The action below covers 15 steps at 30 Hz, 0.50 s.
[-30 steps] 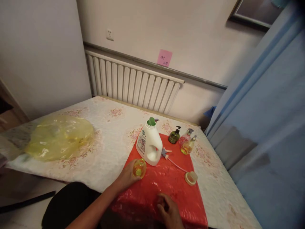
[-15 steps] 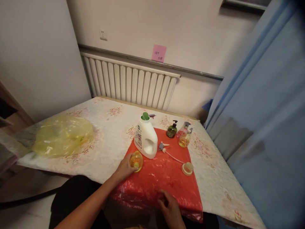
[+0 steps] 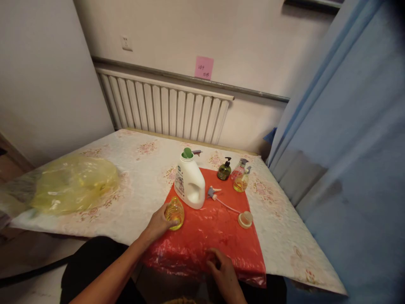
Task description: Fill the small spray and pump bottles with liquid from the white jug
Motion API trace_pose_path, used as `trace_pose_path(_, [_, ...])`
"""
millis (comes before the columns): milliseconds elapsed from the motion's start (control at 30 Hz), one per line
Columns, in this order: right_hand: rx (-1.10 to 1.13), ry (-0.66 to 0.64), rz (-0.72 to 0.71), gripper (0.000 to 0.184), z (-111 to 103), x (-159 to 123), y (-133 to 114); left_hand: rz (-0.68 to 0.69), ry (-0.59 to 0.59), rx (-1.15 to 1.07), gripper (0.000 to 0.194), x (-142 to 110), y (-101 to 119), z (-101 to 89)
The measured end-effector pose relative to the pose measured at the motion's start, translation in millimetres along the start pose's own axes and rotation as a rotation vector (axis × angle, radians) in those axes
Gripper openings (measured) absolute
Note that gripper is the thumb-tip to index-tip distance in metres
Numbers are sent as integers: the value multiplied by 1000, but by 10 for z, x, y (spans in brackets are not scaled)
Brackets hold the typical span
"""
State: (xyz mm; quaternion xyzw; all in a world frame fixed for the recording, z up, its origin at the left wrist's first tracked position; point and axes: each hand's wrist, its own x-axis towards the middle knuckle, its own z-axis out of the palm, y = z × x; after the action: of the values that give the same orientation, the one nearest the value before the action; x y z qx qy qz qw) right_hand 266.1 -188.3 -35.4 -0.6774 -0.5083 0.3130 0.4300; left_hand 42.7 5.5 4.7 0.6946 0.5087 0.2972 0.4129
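Now we are righting the yellow bottle [image 3: 176, 211], levelling its mouth.
Left fingers [image 3: 164, 210] are clamping it, right fingers [image 3: 216, 253] hanging apart.

Transparent yellow bottle [image 3: 176, 211], rounded body, narrow neck directed toward twelve o'clock, held roughly upright, grasped from its eight o'clock side, seen at seven o'clock from view centre

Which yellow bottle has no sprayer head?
The bottle in the left hand: its neck is bare, while the other, beside the pink bottle, wears a sprayer.
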Motion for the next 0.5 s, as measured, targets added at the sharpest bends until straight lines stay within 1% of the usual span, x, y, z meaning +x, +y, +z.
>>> trace_pose_path(100, [-3, -6, -25, 28, -30, 100, -43, 29, -24, -12, 67, -42, 94, 40])
trace_pose_path(200, [-79, 52, -72, 30, -127, 340, -77, 52, -37, -12, 68, -75, 195, 113])
trace_pose_path(233, [-138, 80, -82, 30, -171, 453, -81, 60, -44, -11, 68, -83, 226, 143])
trace_pose_path(367, [-248, 158, -64, 25, -349, 994, -63, 78, -86, -18, 64, -96, 329, 260])
trace_pose_path(500, [-393, 200, -54, 21, -432, 1479, -65, 69, -109, -6, 63, -89, 389, 349])
